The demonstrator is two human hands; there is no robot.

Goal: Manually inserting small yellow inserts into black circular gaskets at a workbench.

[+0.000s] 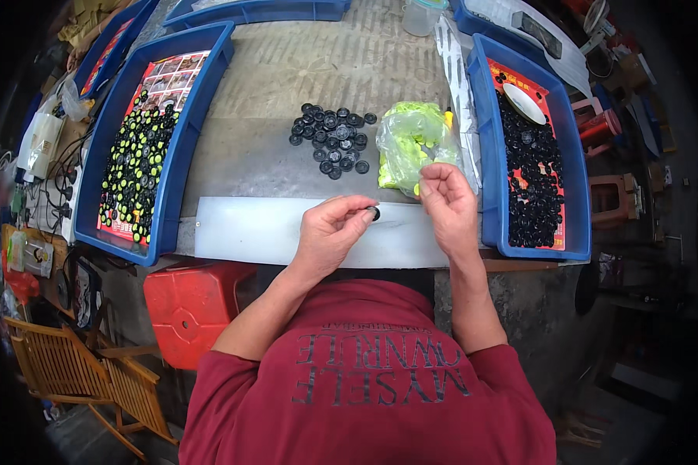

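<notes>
Between the thumb and fingertips of my left hand (324,236) is a small round black disc (375,213), held over a white board (244,229) along the table's near edge. My right hand (453,209) has its fingers pinched together beside a clear plastic bag (399,143) of bright yellow-green pieces. A small yellow-green piece (417,189) shows at its fingertips. Beyond my left hand, a loose pile of black discs (338,138) lies on the grey tabletop (240,147). The hands are apart from each other.
A blue tray (180,167) on the left contains many black pieces with yellow-green centres. Another blue tray (492,182) at right has black pieces and a white oval dish (524,105). A red stool (186,318) and wooden chair (62,364) stand below left. A lidded tub (421,19) stands farther back.
</notes>
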